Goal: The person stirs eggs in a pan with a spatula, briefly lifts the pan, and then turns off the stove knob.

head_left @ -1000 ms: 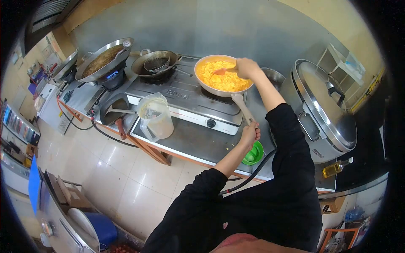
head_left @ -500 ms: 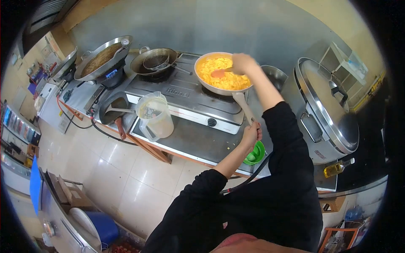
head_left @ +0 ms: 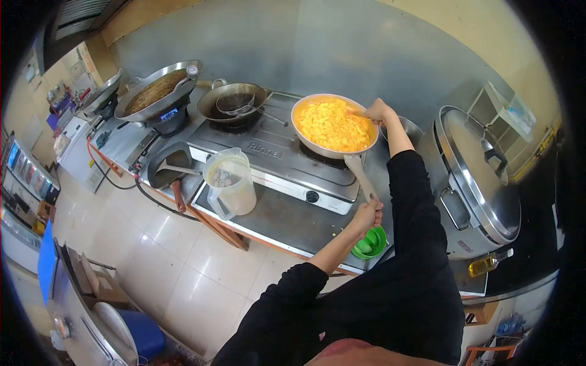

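My left hand [head_left: 368, 217] is closed round the end of the long handle of a light-coloured frying pan [head_left: 361, 174]. The pan rests over the right burner of the gas stove [head_left: 268, 183] and holds a heap of yellow-orange scrambled egg [head_left: 334, 125]. At the pan's right rim, my right hand [head_left: 381, 113] grips a spatula [head_left: 360, 114], whose head is mostly hidden in the egg. Just below my left hand sits a green bowl [head_left: 373, 243] with green utensils in it.
Left of the pan are a wok with a strainer [head_left: 235, 102], a large wok of oil [head_left: 155, 94], a plastic jug [head_left: 235, 189] and a small dark pan [head_left: 168, 165]. A metal bowl [head_left: 408, 129], a big lidded cooker [head_left: 452, 201] and an oil bottle [head_left: 485, 264] stand right.
My right hand has moved from above the pan to its right rim, and the spatula head has gone from the egg's surface into the heap. The view has shifted slightly.
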A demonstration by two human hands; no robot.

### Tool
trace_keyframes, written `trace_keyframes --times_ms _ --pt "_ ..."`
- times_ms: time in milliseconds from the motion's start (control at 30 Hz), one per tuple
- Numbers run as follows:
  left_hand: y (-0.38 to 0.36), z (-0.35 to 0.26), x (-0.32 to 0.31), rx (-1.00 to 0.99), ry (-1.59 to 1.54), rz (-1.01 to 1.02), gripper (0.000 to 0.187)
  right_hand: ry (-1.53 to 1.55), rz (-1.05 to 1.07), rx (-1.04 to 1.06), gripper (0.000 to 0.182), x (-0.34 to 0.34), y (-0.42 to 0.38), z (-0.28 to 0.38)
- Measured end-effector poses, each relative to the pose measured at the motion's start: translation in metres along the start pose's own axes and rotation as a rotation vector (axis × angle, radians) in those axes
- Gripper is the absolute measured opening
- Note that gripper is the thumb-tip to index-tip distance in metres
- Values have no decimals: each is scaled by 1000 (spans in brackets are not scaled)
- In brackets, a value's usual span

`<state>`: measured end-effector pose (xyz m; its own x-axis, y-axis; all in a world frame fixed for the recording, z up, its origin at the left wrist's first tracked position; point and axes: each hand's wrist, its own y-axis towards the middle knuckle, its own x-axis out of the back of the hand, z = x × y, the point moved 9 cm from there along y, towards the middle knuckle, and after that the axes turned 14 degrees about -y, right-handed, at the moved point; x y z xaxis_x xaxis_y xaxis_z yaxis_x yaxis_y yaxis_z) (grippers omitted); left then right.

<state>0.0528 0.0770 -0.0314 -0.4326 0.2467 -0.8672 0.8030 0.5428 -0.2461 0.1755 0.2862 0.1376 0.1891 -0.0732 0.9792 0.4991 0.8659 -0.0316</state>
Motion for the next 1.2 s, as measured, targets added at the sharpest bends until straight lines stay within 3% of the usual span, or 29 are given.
trace_keyframes --times_ms 100,200,400,533,700,867,967,1033,1100,1200 --pt "-2 1 2 6 30 -1 26 -129 4 304 28 -1 -4 46" --pt "-2 2 1 15 12 5 25 -438 -194 626 23 0 -39 99" --pt "3 4 6 0 10 -32 25 -628 -244 520 17 7 -153 118" --pt "-3 0 4 -15 8 -49 24 -577 -351 550 19 -27 -133 110" --pt "-6 -2 2 -38 -3 -26 22 -614 -223 363 18 8 -75 98" --pt "-7 -5 2 -40 -31 -2 22 -567 -261 374 21 67 -153 113" --pt "-4 -3 5 -45 -13 -21 22 -670 -229 507 20 25 -166 129" --pt "3 2 15 -91 -9 -88 22 -658 -163 464 22 -11 -147 130" --pt "1 0 15 -103 -18 -97 22 -601 -203 419 24 -15 -98 114" --pt "-8 -7 5 -79 -51 -34 21 -577 -196 286 27 20 -92 96"
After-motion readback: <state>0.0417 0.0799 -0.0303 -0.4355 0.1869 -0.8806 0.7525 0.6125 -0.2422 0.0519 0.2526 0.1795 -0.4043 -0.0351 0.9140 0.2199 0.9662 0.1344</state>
